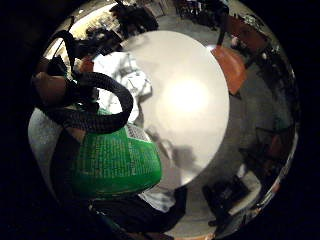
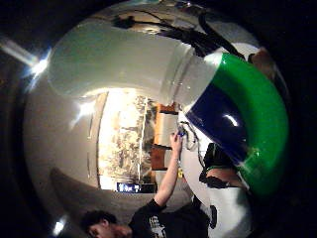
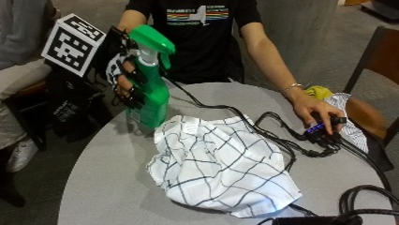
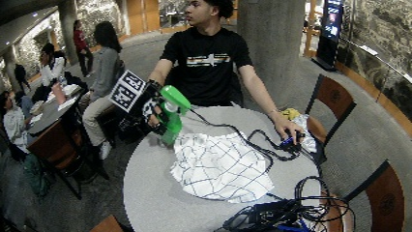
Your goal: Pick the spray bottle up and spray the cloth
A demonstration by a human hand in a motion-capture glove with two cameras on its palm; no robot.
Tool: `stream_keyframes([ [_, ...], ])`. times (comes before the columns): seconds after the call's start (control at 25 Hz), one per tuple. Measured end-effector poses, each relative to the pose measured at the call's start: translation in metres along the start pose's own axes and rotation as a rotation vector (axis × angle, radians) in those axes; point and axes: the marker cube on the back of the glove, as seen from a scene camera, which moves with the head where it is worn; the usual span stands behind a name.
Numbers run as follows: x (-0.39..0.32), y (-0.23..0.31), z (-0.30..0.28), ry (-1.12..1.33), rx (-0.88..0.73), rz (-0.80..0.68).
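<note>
In the outside view, nearest to me lies the white cotton cloth with thin dark check lines point(image 3: 218, 164), crumpled on the round grey desk point(image 3: 112, 187). Behind it my gloved right hand point(image 3: 124, 77) has its fingers point(image 3: 132, 93) curled around the neck of the green plastic spray bottle with a green trigger head point(image 3: 150, 84). The bottle stands upright at the far edge of the cloth, and I cannot tell if its base is touching the desk. The bare left hand point(image 3: 318, 115) rests on a small black device with blue lights point(image 3: 318, 129).

The wide outside view shows the same: the bottle point(image 4: 170, 116) just beside the cloth point(image 4: 219, 166).

In the little finger side palm view, the green label point(image 1: 117, 160) is close to the palm, with the cloth point(image 1: 125, 80) on the desk beyond it.

In the thumb side palm view, the bottle's body point(image 2: 237, 119) fills one side.

I judge the bottle is rigid and smooth, perhaps heavy with liquid, so the neck under the trigger is the good place to hold. The cloth is soft and light.
</note>
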Motion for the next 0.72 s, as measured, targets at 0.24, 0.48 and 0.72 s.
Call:
stream_keyframes([
  [0.24, -0.041, 0.043, 0.014, -0.199, 0.058, -0.209],
  [0.48, -0.096, 0.076, 0.058, -0.362, 0.017, -0.405],
  [0.72, -0.130, 0.104, 0.115, -0.451, -0.114, -0.480],
])
